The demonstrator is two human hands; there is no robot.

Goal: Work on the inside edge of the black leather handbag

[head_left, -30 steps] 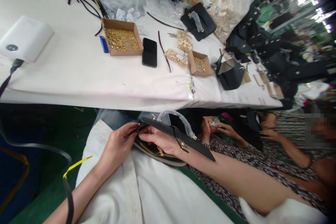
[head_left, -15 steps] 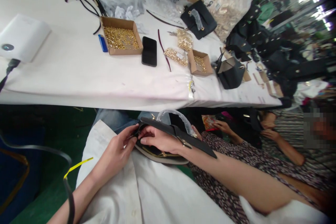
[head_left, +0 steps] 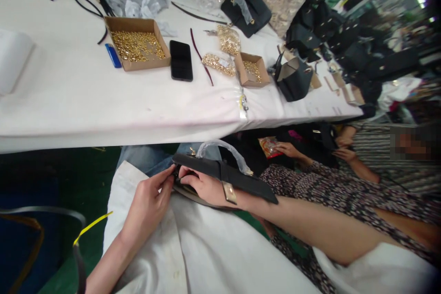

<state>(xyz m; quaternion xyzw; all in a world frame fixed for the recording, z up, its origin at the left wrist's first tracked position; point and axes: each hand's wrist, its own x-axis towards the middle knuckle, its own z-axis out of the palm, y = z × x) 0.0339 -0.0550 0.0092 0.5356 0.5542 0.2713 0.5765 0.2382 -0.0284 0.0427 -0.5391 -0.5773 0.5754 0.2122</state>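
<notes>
Both hands gripped a black handbag (head_left: 223,175) on the lap: left hand (head_left: 149,202) pinched its near end, right hand (head_left: 203,184) clamped just beside, under the flap.

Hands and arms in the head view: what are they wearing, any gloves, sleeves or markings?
Both are bare: no gloves, rings or watch visible on the left hand or right hand. Forearms are uncovered; a white sleeve shows only high on the right arm. No markings visible.

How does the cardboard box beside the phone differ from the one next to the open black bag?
The large cardboard box is wider and well covered with gold hardware; the small cardboard box holds only a little. The large one sits between a blue lighter and the phone. Both are open, on the white table.
</notes>
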